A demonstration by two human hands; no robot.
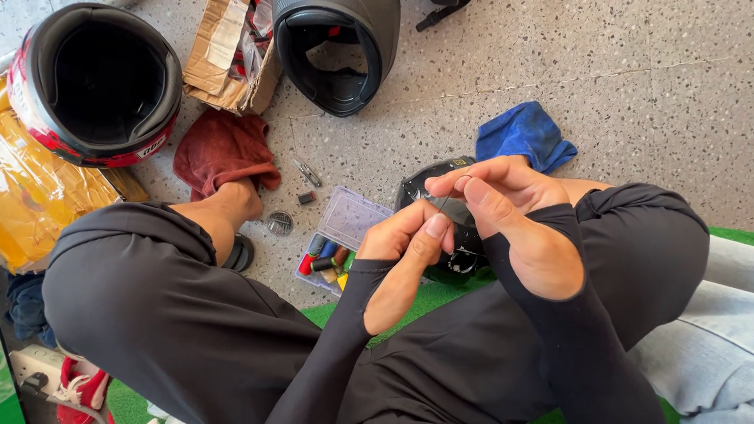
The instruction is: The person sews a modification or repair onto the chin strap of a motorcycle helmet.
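your left hand (411,242) is pinched shut on a thin dark thread (444,202), your right hand (509,210) pinching its upper end just above. both hover over the black padded piece (459,256) between your knees, beside the open clear box of thread spools (338,240). blue cloth (524,136) lies just beyond.

Bright, even daylight w/ soft short shadows under the glossy red-and-black helmet (95,83) and matte black full-face helmet (334,31) on the speckled grey concrete floor (644,72). Mild glare on the crinkled yellow plastic bag (7,180); focus sharp throughout, slight wide-angle stretch at edges, no motion blur.
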